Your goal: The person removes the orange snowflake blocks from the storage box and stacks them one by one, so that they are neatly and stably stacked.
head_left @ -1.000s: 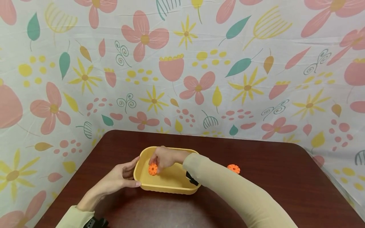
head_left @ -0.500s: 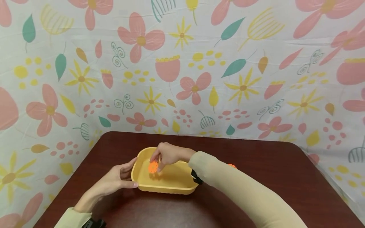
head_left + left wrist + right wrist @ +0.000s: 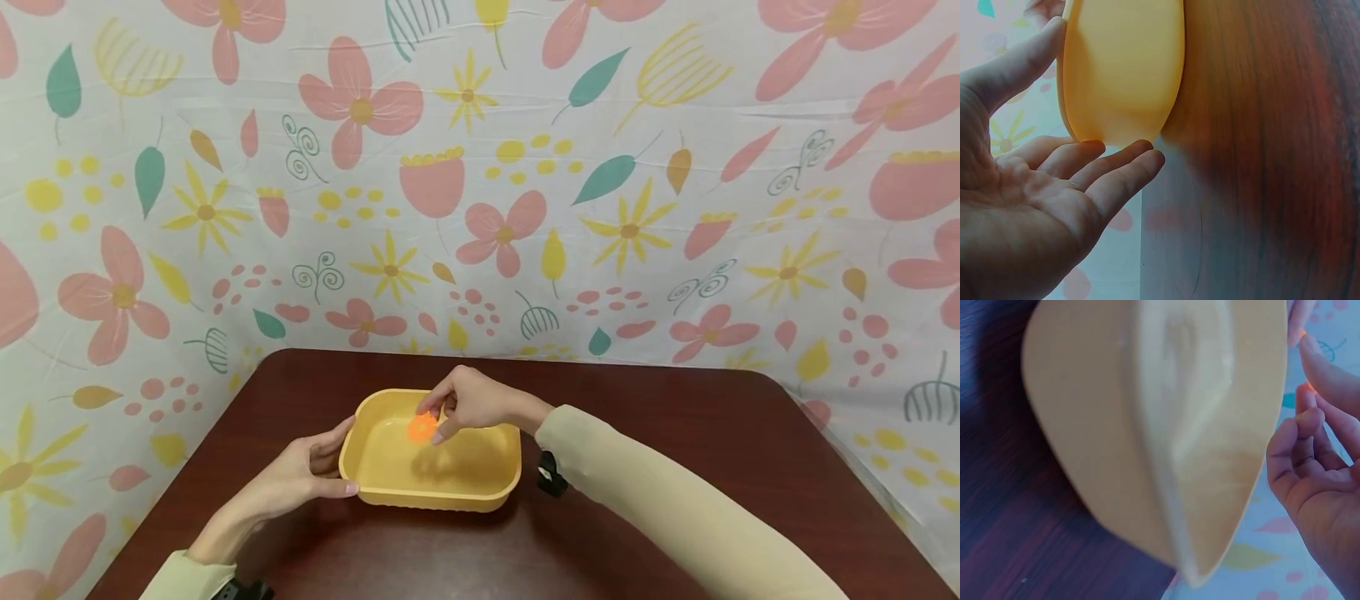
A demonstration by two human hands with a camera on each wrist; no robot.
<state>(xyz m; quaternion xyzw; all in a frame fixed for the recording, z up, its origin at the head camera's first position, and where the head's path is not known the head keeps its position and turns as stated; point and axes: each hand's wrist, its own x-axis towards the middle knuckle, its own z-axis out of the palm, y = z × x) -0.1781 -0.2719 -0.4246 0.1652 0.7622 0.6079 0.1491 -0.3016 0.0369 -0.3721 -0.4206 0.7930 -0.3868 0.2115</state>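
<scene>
A yellow plastic basin (image 3: 431, 500) with rounded corners sits on the table. My left hand (image 3: 296, 479) holds its left end, thumb at the near corner and fingers against the outer wall, as the left wrist view also shows. Above the basin's inside, apart from its floor, my right hand (image 3: 483, 398) pinches an orange notched disc (image 3: 422, 428), like a snowflake building piece, between thumb and fingers. The disc throws a shadow onto the basin floor. In the right wrist view, only slivers of orange show by the fingers of the right hand (image 3: 1322, 462).
The dark reddish-brown table (image 3: 675, 417) extends around the basin, with rounded far corners. Behind it hangs a flower-print cloth (image 3: 480, 208). The right sleeve (image 3: 660, 492) crosses the table's right side and covers part of it.
My right hand has lifted the orange disc off the basin floor and carried it rightward. A second orange disc on the right has passed out of sight behind the sleeve. The left hand keeps its hold.
</scene>
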